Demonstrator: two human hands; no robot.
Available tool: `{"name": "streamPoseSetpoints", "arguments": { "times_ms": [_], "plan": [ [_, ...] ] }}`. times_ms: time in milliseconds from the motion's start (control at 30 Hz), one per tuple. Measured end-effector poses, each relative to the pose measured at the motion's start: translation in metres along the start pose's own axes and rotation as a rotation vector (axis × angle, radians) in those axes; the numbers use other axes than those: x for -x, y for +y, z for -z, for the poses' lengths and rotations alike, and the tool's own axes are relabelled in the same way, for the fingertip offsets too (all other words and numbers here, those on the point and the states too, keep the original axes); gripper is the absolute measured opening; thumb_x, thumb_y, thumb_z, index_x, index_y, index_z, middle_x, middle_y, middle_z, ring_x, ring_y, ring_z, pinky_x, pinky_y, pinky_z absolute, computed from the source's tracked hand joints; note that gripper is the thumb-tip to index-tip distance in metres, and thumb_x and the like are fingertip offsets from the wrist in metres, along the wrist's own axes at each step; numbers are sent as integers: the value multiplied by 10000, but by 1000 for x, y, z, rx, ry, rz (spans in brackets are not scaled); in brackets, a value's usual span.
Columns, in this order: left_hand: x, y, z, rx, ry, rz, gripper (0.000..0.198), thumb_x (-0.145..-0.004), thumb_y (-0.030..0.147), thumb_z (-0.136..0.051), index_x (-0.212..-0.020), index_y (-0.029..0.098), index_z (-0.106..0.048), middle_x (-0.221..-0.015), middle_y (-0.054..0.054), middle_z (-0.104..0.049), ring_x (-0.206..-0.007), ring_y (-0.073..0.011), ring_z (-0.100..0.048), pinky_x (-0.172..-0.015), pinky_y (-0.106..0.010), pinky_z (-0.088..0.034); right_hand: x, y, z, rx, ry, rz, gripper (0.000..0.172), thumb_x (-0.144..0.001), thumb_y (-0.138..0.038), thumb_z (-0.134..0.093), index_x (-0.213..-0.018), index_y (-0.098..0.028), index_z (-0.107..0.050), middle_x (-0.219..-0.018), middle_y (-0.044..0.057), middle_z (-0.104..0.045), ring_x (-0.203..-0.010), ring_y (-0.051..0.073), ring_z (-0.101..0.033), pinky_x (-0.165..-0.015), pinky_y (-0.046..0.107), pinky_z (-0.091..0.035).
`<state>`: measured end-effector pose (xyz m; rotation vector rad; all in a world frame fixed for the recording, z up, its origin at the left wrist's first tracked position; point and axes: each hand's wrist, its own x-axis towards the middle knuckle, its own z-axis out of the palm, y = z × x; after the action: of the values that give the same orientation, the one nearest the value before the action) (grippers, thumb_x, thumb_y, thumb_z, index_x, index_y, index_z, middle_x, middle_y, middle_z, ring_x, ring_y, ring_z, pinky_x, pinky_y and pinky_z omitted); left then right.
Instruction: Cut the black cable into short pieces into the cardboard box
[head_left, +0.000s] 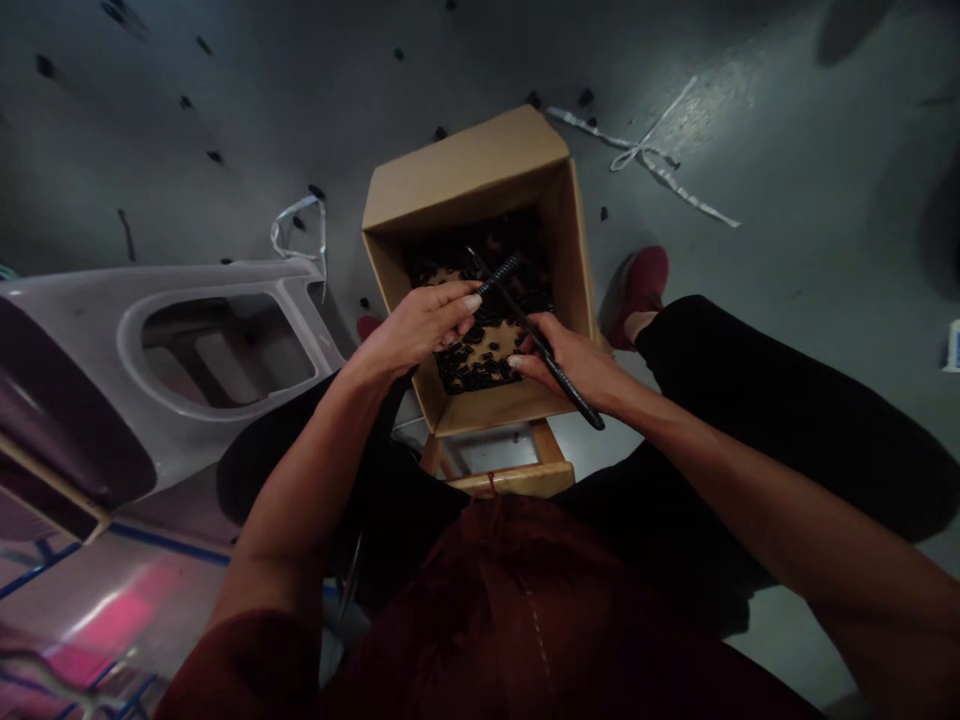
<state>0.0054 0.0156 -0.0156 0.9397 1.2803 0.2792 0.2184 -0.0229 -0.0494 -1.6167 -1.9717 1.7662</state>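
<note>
Black rod [581,400] crosses over the cardboard box [465,170], above loose black pieces [457,370]. My right hand [566,362] is curled shut around it; my left hand [416,325] is half open, grip unclear. Seems stiff, light; hold mid-shaft.

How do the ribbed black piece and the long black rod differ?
The ribbed black piece is shorter than the long black rod, and ridged where the rod looks smooth. The left hand holds the piece near its end; the right hand grips the rod midway. Both are black, above the cardboard box.
</note>
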Motion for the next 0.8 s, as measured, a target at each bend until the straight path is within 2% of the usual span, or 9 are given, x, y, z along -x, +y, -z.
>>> {"name": "streamPoseSetpoints", "arguments": {
  "times_ms": [200,533,800],
  "plan": [
    [0,0,-2,-1,-21,11,199,-853,313,-531,-844,136,-622,-614,21,-494,-470,-34,-384,-423,-153,-280,-1,-4,1,28,43,7,438,-791,-492,-528,-1112,-195,-499,-978,95,-620,-838,242,-580,-712,351,-446],
    [-3,1,-6,84,-3,81,243,-850,330,-562,-704,139,-527,-587,24,-482,-441,-22,-372,-388,-141,-252,-3,-5,4,66,26,-49,247,-800,-340,-473,-1017,-227,-506,-742,18,-597,-628,180,-542,-586,280,-373],
    [-7,-6,-7,112,-22,118,256,-858,321,-547,-682,145,-483,-621,18,-486,-443,-21,-367,-382,-139,-243,-4,2,3,90,-11,-64,228,-781,-289,-454,-1001,-241,-492,-681,2,-588,-590,173,-526,-560,261,-339]
  ]
}}
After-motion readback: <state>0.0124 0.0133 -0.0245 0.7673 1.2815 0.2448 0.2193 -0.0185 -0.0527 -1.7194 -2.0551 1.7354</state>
